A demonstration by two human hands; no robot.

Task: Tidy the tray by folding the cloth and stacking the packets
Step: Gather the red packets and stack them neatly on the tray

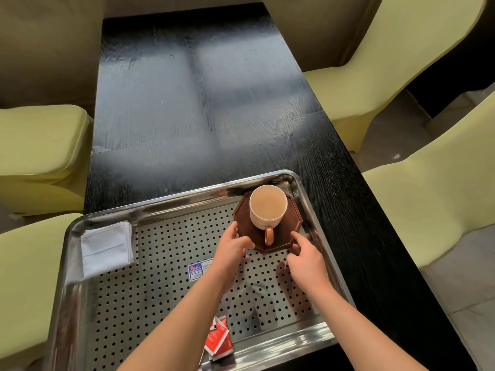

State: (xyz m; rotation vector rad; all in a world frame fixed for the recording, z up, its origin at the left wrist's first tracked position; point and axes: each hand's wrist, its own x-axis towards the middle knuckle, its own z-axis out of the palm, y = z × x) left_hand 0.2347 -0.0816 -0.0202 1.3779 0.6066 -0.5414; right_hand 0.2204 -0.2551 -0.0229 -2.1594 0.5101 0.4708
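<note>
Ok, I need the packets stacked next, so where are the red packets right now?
The red packets lie at the tray's near edge, just right of the left forearm, far from the folded cloth.

A dining room: covered chairs [396, 62] flank a long black table [203, 103].

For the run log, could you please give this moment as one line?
hands: left, right on brown saucer | cloth folded | red packets piled
</note>
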